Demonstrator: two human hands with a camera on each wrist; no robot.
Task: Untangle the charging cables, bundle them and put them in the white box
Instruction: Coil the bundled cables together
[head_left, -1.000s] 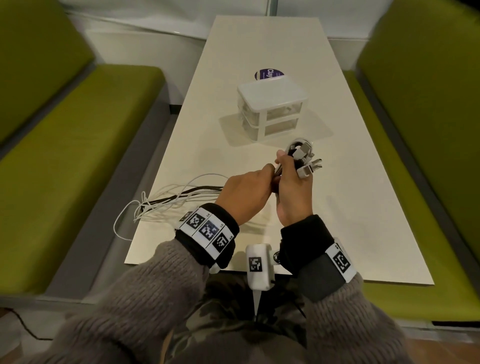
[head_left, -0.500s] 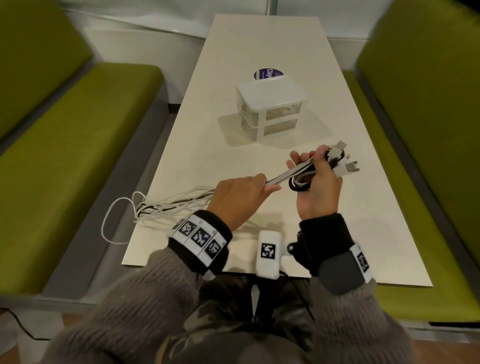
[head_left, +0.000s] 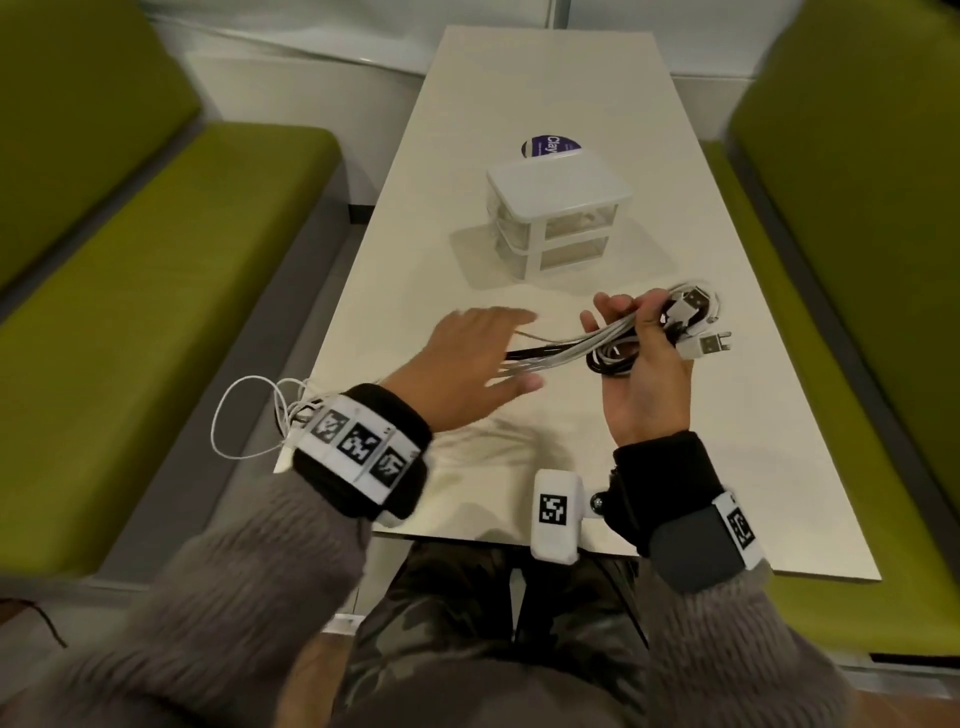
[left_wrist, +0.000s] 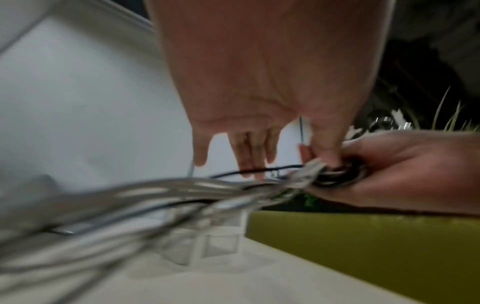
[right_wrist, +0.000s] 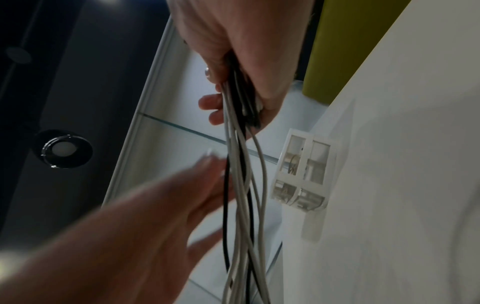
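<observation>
From the head view the whole layout shows: the white box (head_left: 558, 218) stands mid-tabletop (head_left: 519, 93), lid on, with a round purple sticker (head_left: 545, 146) just behind it, and the charging cables (head_left: 571, 345) run roughly left to right, their loose tails spilling off the tabletop's left edge in loops. The right wrist view adds what the head view misses (one upper drawer of the white box (right_wrist: 302, 172) seems to hold something coiled, though it is too small to be sure) and shows the cables (right_wrist: 244, 185), white and black strands together, running out of the fist. The right hand (head_left: 649, 374) is raised above the tabletop, palm towards the person, its grip closed round the coiled end, with the USB plugs (head_left: 701, 332) sticking out to the right past the thumb. The left hand (head_left: 478, 364) hovers flat over the strands, palm down, fingers spread and straight, its grip wide and holding nothing; the left wrist view, badly blurred, shows the same spread fingers (left_wrist: 249, 156) above the cables (left_wrist: 182, 189).
</observation>
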